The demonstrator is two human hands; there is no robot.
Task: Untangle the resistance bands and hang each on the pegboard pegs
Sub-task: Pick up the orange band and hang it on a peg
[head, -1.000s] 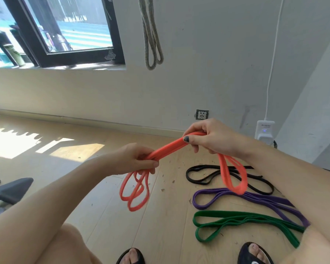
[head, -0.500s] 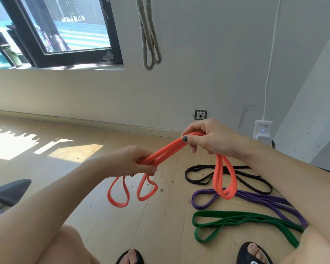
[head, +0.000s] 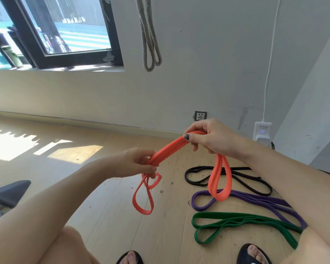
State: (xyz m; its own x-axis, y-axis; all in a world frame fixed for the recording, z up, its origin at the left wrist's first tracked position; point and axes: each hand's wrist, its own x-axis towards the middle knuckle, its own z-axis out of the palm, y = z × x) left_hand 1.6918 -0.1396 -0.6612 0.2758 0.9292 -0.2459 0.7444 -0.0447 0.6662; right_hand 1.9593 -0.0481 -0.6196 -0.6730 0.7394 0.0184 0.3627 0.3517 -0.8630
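You hold the orange band [head: 170, 150] bunched mid-frame, loops dangling at both ends, while the black band [head: 242, 178], purple band [head: 255, 200] and green band [head: 242, 221] lie at lower right.

A person's bare arms, knees and sandalled feet, seen from above.

No sleeves cover either forearm. The right hand [head: 215, 139] has dark polish on its thumbnail. Below it, nearest the camera, black open-toed sandals [head: 252, 253] leave the toes showing.
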